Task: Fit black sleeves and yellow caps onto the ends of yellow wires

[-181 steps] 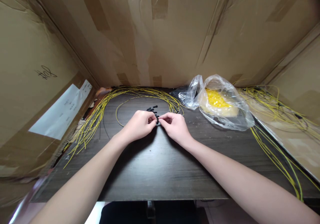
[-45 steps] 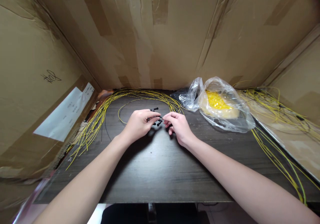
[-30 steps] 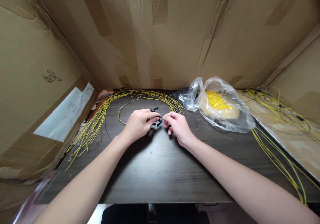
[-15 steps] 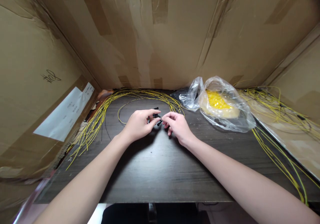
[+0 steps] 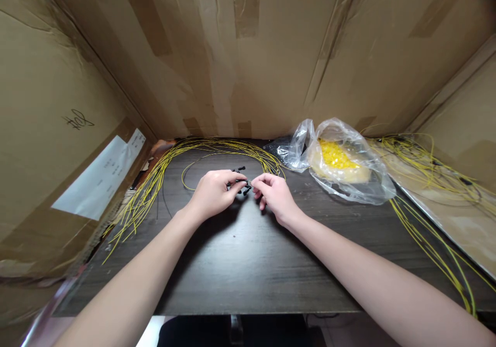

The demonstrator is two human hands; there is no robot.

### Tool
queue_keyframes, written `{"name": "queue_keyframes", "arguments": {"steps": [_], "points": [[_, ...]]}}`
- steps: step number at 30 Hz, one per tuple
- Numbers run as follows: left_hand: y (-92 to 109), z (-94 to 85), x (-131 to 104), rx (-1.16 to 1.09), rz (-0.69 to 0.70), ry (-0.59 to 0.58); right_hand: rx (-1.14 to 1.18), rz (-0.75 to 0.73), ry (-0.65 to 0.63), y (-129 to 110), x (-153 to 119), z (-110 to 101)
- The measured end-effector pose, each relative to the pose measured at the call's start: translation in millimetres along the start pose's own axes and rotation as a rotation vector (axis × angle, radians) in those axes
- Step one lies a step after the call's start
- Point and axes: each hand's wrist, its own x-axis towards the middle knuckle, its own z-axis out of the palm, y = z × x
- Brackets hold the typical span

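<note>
Near the middle of the table my left hand [image 5: 217, 193] is closed in a pinch. Between its thumb and index finger is a small black connector, largely covered by the fingers. Several little black connectors [image 5: 247, 191] lie around and under these fingertips. Facing it, my right hand [image 5: 276, 194] pinches a thin yellow wire [image 5: 249, 182], of which only a short bit shows between the hands. A single yellow wire loop [image 5: 183, 176] curves behind my left hand. The ends of a wire bundle [image 5: 267, 155] lie just behind my right hand.
Yellow wires [image 5: 155, 176] arc along the table's back left. At the back right stand a clear bag of yellow pieces [image 5: 336, 155] and a bag of black pieces [image 5: 282, 148]. More yellow wires [image 5: 426, 166] lie on cardboard at right. Cardboard walls [image 5: 271, 62] enclose the table.
My left fingertips have shifted slightly, and more of the black connectors now shows behind them. The fingertips of the two hands are a little further apart, with a bit of wire between them.
</note>
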Motion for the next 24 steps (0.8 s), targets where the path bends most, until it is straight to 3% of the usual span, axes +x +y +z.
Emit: {"name": "queue_keyframes", "arguments": {"steps": [13, 20, 24], "points": [[3.5, -2.6, 0.5, -0.032, -0.041, -0.019, 0.247, 0.043, -0.070, -8.3, -2.3, -2.4], [10.0, -5.4, -0.1, -0.082, -0.064, -0.074, 0.156, -0.117, -0.193, -7.7, -4.1, -2.8], [11.7, -6.7, 0.0, -0.110, -0.065, -0.096, -0.045, -0.280, -0.174, -4.6, -4.2, -3.1]]}}
